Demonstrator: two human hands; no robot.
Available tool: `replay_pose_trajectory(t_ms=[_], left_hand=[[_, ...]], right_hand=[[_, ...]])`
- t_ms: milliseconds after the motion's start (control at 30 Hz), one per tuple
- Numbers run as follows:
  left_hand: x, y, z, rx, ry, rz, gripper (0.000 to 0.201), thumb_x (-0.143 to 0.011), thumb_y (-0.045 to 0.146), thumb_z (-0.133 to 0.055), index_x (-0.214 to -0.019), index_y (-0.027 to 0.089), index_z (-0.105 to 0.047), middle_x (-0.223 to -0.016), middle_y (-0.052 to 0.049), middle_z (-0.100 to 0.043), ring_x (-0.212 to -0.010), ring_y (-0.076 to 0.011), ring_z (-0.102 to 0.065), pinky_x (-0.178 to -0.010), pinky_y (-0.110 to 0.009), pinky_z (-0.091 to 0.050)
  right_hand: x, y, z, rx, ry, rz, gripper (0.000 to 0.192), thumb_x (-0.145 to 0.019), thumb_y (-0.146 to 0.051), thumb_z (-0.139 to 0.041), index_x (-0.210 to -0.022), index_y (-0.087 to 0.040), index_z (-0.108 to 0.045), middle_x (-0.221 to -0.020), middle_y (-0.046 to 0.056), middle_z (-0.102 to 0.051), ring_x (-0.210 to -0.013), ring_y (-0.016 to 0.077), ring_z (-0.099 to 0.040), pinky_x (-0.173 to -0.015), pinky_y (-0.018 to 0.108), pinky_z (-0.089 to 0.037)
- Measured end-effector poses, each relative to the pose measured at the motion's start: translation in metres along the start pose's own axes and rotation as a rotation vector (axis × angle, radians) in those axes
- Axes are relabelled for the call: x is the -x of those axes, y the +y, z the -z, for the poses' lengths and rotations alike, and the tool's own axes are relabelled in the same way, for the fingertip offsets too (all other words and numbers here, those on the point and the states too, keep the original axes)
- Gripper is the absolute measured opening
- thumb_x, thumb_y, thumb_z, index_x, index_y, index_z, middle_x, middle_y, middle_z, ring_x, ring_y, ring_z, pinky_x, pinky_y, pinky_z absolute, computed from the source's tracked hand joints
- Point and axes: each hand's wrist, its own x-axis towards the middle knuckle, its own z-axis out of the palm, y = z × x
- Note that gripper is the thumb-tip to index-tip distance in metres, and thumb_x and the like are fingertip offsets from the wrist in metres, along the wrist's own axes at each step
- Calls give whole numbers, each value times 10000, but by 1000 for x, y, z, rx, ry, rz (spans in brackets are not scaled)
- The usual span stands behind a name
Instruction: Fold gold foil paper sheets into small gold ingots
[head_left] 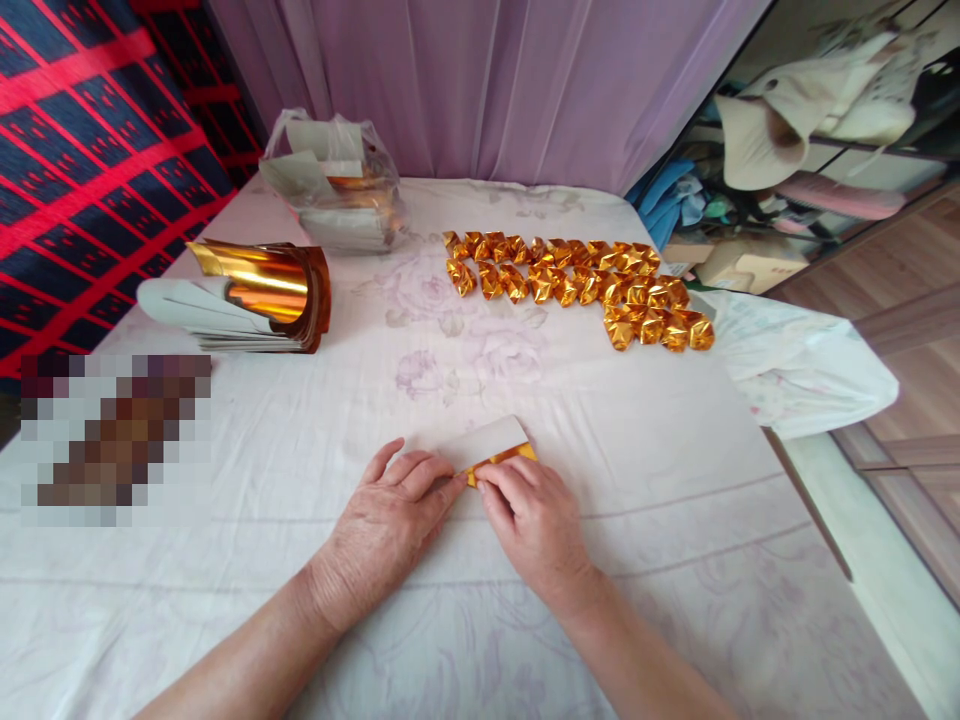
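Note:
A small sheet of gold foil paper (486,439) with a white back lies partly folded on the cloth-covered table, its gold edge turned up toward me. At its left end, the thumb and fingers of my left hand (401,508) are closed on the fold. My right hand (538,515) pinches the gold edge, fingers bent over it and thumb close to my left fingertips. Parts of the fold are hidden under my fingers. Further back, several folded gold foil pieces (562,285) sit in rows to the right.
A curled stack of gold foil sheets (274,290) lies at the left, with a clear plastic bag (352,200) of more sheets behind it. A pixelated patch (120,440) covers something nearer. A white plastic bag (810,365) hangs at the right edge, beside shelves with caps (765,130).

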Motion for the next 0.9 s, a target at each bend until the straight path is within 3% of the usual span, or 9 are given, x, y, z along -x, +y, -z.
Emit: replay_pose_trajectory(t_ms=[567, 900], left_hand=[[-2, 1, 1, 8, 3, 22, 276, -932, 197, -542, -1181, 261, -642, -1061, -29, -675, -1028, -214, -599, -1066, -520, -385], [-3, 1, 1, 8, -25, 26, 284, -921, 195, -563, -1185, 268, -639, -1058, -25, -673, -1020, -218, -597, -1061, -524, -381]], right_hand=[[-1, 0, 0, 5, -36, -15, 161, -946, -210, -508, -881, -226, -655, -797, 22, -645, -758, 165, -607, -677, 298, -413], [-2, -1, 2, 1, -45, -41, 158, -928, -168, -516, -786, -215, -568, -785, 13, -614, -742, 167, -588, -649, 292, -387]])
